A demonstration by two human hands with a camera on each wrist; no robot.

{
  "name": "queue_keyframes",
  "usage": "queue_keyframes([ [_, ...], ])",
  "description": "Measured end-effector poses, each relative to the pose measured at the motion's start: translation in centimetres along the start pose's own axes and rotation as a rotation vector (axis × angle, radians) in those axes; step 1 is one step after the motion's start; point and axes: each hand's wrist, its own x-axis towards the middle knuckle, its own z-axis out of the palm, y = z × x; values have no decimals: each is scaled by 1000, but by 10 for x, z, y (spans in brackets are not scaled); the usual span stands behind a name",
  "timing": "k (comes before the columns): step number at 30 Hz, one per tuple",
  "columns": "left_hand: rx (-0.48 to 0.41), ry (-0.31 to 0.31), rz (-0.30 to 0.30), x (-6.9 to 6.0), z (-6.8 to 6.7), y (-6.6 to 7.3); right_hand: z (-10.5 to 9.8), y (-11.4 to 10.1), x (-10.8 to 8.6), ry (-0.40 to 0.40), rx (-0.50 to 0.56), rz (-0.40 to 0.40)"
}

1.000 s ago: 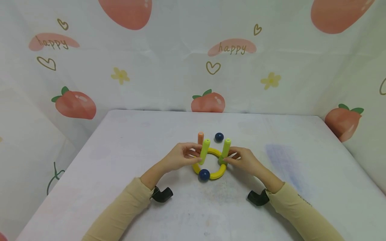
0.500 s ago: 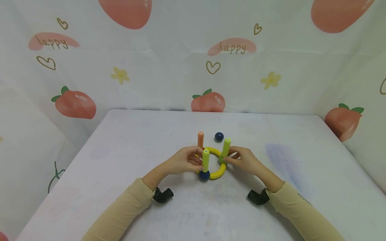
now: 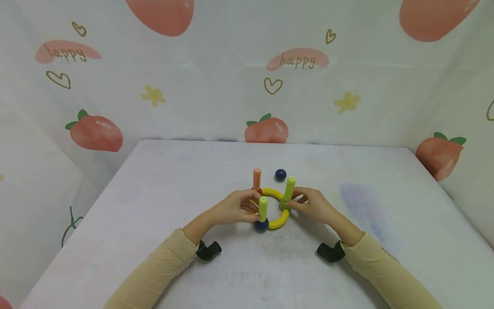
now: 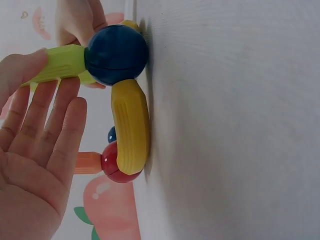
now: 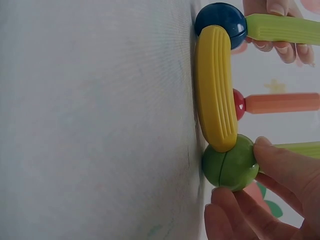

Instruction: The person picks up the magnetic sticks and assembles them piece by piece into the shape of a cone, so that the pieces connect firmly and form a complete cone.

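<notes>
In the head view my left hand (image 3: pixel 235 208) pinches a light green rod (image 3: pixel 263 209) between thumb and fingers. The rod stands upright on a dark blue ball (image 4: pixel 117 55), and the left wrist view shows the two touching. My right hand (image 3: pixel 312 204) grips a green ball (image 5: pixel 231 162) with thumb and fingertips; another light green rod (image 3: pixel 289 189) rises from that ball. Yellow curved pieces (image 3: pixel 279 221) join the balls in a ring lying on the table. At its far left, a red ball (image 5: pixel 239 104) carries an orange rod (image 3: pixel 257 179). My left fingers hide part of the ring.
A loose dark blue ball (image 3: pixel 280 174) lies just behind the ring on the white table (image 3: pixel 185 171). A patterned cloth (image 3: pixel 216 86) hangs behind the table's far edge. Black curved pieces (image 3: pixel 209 250) sit at both wrists.
My left hand has brought its light green rod down and toward me, from above the ring onto the near blue ball. My right hand has stayed in place on the green ball.
</notes>
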Motion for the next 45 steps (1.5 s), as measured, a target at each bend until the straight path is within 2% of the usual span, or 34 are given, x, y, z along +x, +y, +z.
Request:
queue_keyframes([
  [8, 14, 4, -16, 0, -1, 3, -1, 0, 0, -2, -1, 7],
  [16, 99, 29, -42, -2, -6, -2, 0, 0, 0, -9, 15, 11],
  [20, 111, 101, -69, -1, -11, -8, 0, -1, 0, -11, 18, 8],
  [27, 125, 304, -184, 4, -18, -10, -1, -1, 0, -13, 22, 2],
  [32, 118, 377, -232, 12, -21, -12, -1, -1, -1, -14, 22, 4],
  [37, 122, 368, -274, 21, -24, -14, 0, -1, 0, -21, 24, 8],
  [45, 173, 263, -295, 26, -26, -17, 0, 0, 1, -12, 24, 4],
])
